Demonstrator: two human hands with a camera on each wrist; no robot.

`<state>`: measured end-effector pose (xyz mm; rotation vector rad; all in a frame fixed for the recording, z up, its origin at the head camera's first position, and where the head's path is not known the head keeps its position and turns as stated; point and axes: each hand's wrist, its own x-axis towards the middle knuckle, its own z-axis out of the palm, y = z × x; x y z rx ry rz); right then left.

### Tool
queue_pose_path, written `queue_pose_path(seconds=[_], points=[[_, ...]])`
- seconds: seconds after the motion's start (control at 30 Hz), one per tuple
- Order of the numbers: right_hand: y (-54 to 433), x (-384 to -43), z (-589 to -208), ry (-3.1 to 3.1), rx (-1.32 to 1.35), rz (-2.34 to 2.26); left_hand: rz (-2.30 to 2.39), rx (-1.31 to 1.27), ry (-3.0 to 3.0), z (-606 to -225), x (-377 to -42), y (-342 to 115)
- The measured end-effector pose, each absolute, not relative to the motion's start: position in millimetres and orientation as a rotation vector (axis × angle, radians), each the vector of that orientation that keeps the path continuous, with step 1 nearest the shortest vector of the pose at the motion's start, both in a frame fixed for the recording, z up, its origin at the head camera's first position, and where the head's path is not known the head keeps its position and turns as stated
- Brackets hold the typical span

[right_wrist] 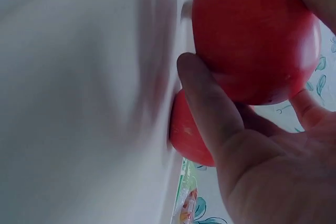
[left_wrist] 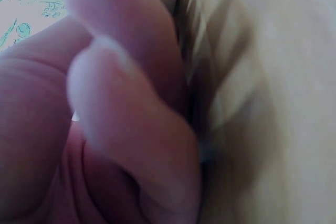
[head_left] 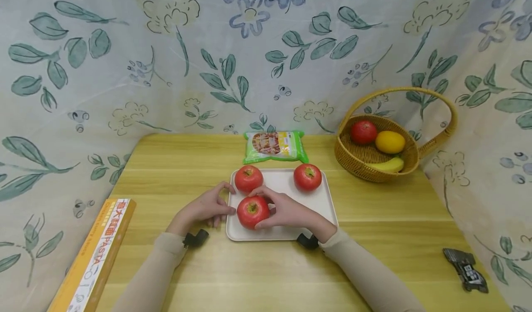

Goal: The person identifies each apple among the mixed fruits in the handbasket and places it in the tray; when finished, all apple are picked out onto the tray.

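Observation:
In the head view, my right hand (head_left: pixel 287 210) grips a red apple (head_left: pixel 252 212) over the front left of a white tray (head_left: pixel 287 234). The right wrist view shows its thumb and fingers around the apple (right_wrist: pixel 257 35); whether the apple touches the tray I cannot tell. Behind it on the tray sits a second apple (head_left: pixel 248 178), and a third apple (head_left: pixel 307 177) lies at the back right. My left hand (head_left: pixel 208 206) is at the tray's left rim, fingers loosely bent and holding nothing. Close up in the left wrist view are its fingers (left_wrist: pixel 131 124), low beside the tabletop.
Behind the tray lies a green snack packet (head_left: pixel 275 146). A wicker basket (head_left: pixel 353 164) with an apple, a yellow lemon and a banana stands back right. An orange pasta box (head_left: pixel 93 256) lies at the left, a black wrapper (head_left: pixel 466 270) at the right edge.

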<state>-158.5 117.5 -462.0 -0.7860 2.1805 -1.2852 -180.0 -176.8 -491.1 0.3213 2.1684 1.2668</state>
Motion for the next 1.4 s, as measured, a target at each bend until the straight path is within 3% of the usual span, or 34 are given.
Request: queue_pose_path(seconds=[1.4], points=[[114,-157,-470,2.096,-0.788,-1.239,1.293,0.347,2.141,-493,-181,-179]])
